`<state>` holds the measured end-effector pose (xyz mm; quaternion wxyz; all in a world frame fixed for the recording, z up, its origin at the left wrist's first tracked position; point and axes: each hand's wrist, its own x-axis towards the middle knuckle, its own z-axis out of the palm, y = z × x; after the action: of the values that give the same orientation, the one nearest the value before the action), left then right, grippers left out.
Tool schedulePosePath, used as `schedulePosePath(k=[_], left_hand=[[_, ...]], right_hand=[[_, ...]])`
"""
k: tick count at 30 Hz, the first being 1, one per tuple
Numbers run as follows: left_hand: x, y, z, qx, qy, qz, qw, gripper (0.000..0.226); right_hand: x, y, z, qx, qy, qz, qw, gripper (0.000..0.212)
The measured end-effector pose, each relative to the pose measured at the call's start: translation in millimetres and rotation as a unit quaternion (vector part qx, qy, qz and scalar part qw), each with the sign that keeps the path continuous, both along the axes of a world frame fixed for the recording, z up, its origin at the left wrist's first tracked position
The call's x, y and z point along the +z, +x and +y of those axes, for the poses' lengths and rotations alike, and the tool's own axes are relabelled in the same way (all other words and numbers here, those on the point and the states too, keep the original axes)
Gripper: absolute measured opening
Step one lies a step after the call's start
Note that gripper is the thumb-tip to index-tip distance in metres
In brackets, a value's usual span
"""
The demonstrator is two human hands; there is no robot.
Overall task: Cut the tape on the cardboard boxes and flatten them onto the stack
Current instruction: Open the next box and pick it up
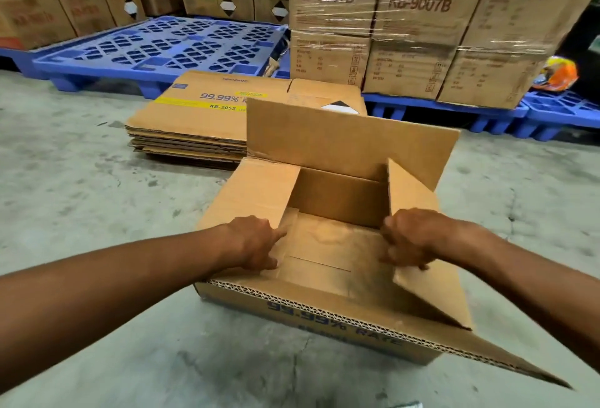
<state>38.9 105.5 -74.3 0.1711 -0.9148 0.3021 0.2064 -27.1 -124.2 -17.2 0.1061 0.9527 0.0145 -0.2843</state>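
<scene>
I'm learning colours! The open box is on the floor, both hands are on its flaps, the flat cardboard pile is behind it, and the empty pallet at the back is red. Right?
Almost. The empty pallet is blue, not red, as the head view shows. The rest holds: the open box sits on the floor, the left hand and right hand are on its flaps, and the flat cardboard pile lies behind it.
</scene>
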Motion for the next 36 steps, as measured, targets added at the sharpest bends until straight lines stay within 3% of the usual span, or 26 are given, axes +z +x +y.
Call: schedulePosePath(k=[2, 3, 6, 8, 9, 11, 13, 16, 21, 25, 29, 30, 34, 36], left_hand=[[-2, 3, -4, -0.017, -0.014, -0.045, 0.999, 0.067], [-1, 4, -5, -0.020, -0.016, -0.060, 0.998, 0.067], [5, 8, -9, 0.027, -0.052, -0.086, 0.995, 0.069], [15, 11, -6, 0.086, -0.115, -0.125, 0.982, 0.060], [22, 14, -1, 0.119, -0.143, -0.161, 0.969, 0.052], [38, 19, 15, 0.214, -0.196, -0.205, 0.935, 0.034], [49, 24, 30, 0.314, -0.246, -0.157, 0.903, 0.028], [52, 27, 47, 0.378, -0.313, -0.115, 0.864, 0.032], [55, 23, 71, 0.456, -0.460, -0.152, 0.746, 0.043], [57, 11, 75, 0.460, -0.533, -0.221, 0.675, 0.047], [42, -4, 80, 0.448, -0.633, -0.197, 0.600, 0.043], [33, -7, 81, 0.453, -0.636, -0.171, 0.600, 0.040], [-15, -16, 93, 0.507, -0.545, -0.076, 0.664, 0.027], [-33, -21, 106, 0.528, -0.515, -0.055, 0.673, 0.027]], right_hand=[[17, 1, -17, -0.069, 0.032, 0.003, 0.997, 0.022], [22, -1, -25, -0.097, 0.046, -0.010, 0.994, 0.025], [25, -13, -43, -0.169, 0.124, -0.102, 0.972, 0.094], [22, -19, -54, -0.247, 0.226, -0.164, 0.928, 0.109], [20, -21, -61, -0.297, 0.276, -0.189, 0.894, 0.104], [21, -22, -73, -0.381, 0.320, -0.215, 0.840, 0.069], [21, -23, -76, -0.411, 0.307, -0.188, 0.837, 0.035], [30, -28, -70, -0.383, 0.299, -0.193, 0.853, 0.017], [58, -23, -65, -0.304, 0.321, -0.336, 0.832, 0.015], [49, -23, -66, -0.204, 0.305, -0.459, 0.809, 0.016], [10, -31, -67, -0.207, 0.354, -0.471, 0.781, 0.038], [-6, -34, -71, -0.217, 0.350, -0.457, 0.789, 0.038], [-65, -45, -87, -0.270, 0.333, -0.366, 0.826, 0.019], [-77, -51, -97, -0.303, 0.320, -0.330, 0.835, 0.018]])
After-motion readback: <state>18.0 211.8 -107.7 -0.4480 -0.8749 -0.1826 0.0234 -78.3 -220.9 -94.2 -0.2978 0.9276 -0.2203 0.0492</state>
